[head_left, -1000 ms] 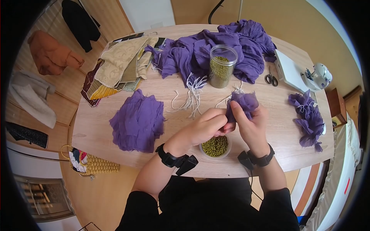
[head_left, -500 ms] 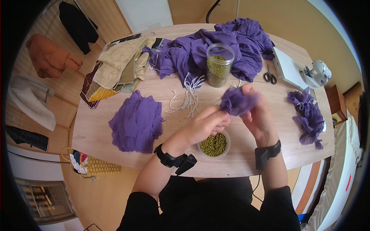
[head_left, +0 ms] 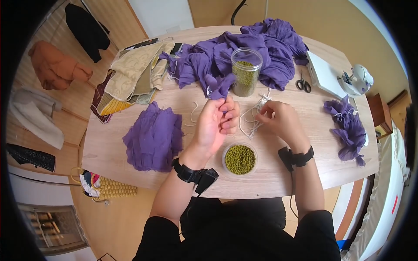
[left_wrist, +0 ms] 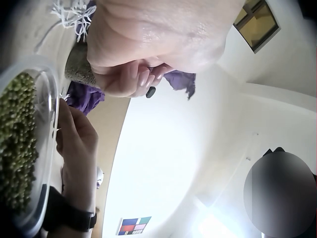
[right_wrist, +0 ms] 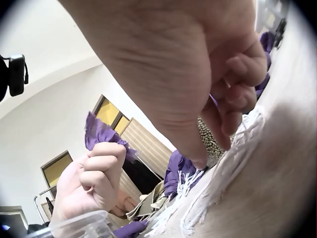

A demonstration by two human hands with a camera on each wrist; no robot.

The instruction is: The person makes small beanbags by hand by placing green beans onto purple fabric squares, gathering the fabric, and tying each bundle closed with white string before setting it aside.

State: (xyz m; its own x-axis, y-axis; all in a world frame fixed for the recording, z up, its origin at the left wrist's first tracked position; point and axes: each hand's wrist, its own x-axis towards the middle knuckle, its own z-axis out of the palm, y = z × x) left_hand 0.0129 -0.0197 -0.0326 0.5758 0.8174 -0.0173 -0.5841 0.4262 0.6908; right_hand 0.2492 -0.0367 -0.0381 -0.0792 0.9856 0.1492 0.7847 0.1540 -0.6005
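Observation:
Curled fingers of my left hand (head_left: 216, 122) grip a gathered purple cloth piece (head_left: 220, 85), whose ruffled edge stands above the fist. My right hand (head_left: 285, 124) is over a tangle of white strings (head_left: 249, 121); in the right wrist view its thumb and fingers are bent and apart beside the strings (right_wrist: 233, 171), with nothing seen between them. A clear bowl of green beans (head_left: 240, 159) stands nearer the body, between the forearms. Just behind the hands is a clear jar (head_left: 246, 71) partly filled with beans.
Flat purple pieces (head_left: 154, 139) lie stacked at left, patterned fabrics (head_left: 130, 78) behind them. A large purple cloth (head_left: 278, 56) spreads along the back. Scissors (head_left: 303, 82), a small white sewing machine (head_left: 360, 80) and tied purple ruffles (head_left: 346, 130) are at right.
My right hand has let go of the purple cloth and moved to the white strings. My left hand has turned, carrying the cloth left and away from the body.

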